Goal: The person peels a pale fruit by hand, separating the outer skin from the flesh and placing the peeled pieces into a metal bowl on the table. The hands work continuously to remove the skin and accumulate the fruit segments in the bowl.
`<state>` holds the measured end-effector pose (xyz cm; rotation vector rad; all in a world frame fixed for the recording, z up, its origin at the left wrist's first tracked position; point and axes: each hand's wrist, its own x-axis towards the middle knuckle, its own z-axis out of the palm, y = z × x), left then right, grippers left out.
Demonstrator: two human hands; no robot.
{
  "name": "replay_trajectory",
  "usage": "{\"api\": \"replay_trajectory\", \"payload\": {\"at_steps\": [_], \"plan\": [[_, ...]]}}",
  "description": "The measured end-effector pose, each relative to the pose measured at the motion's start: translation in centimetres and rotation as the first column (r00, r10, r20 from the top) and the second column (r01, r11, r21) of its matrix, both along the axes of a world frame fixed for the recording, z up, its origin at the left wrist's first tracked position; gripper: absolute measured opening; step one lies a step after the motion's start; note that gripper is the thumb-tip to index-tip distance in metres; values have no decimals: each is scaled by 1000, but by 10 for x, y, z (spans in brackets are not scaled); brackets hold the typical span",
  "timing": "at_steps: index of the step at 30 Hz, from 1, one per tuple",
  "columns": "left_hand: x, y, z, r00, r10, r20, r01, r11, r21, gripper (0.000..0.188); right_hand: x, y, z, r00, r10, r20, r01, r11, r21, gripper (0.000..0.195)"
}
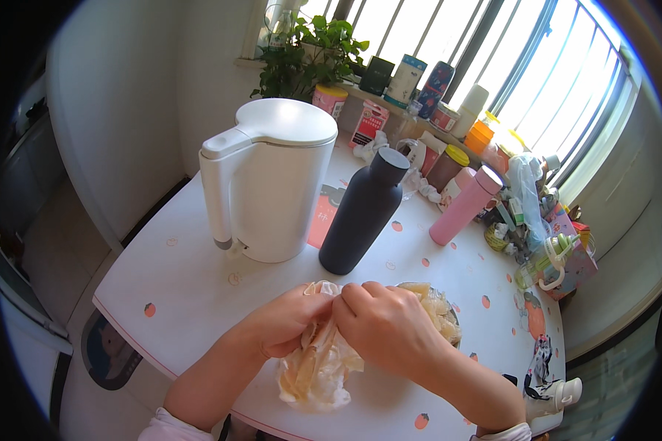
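Note:
Both hands meet over a bunch of crumpled, cream-coloured thin sheets (317, 380) just above the table's near side. My left hand (295, 320) grips the bunch from the left, thumb on top. Close against it, my right hand (383, 325) pinches the upper part between its fingertips; the exact grip is hidden behind the knuckles. Pale yellowish pieces of similar stuff (438, 311) fill a round dish (457, 322) partly covered by my right hand and wrist. Beyond my hands stand a dark bottle (358, 215) and a large white electric kettle (278, 193).
A white table (187, 297) with a fruit print carries everything. A pink bottle (464, 206) stands farther right. Jars, bags and a green cup (549, 259) crowd the window side, below a potted plant (314, 52). At the right edge lies a white bottle (554, 397) with a strap.

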<state>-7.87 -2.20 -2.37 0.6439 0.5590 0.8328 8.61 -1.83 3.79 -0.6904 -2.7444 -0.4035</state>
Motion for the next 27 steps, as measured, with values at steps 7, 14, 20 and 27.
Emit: {"api": "replay_trajectory", "payload": {"at_steps": [7,14,20,27], "plan": [[7,2,-8,999,46,-10,-45,998,47,17,7,10,-7,994,-19,-109,7,995,-104,8],[8,1,-3,997,-63,40,56,987,147,26,21,17,-2,924,-161,-347,-13,893,-450,9],[4,-5,5,996,-84,42,74,978,193,40,25,12,2,778,-475,-412,-25,631,-775,11],[2,0,-2,989,-106,102,84,976,201,40,30,15,-15,379,-859,-343,-638,26,-770,13]]}}
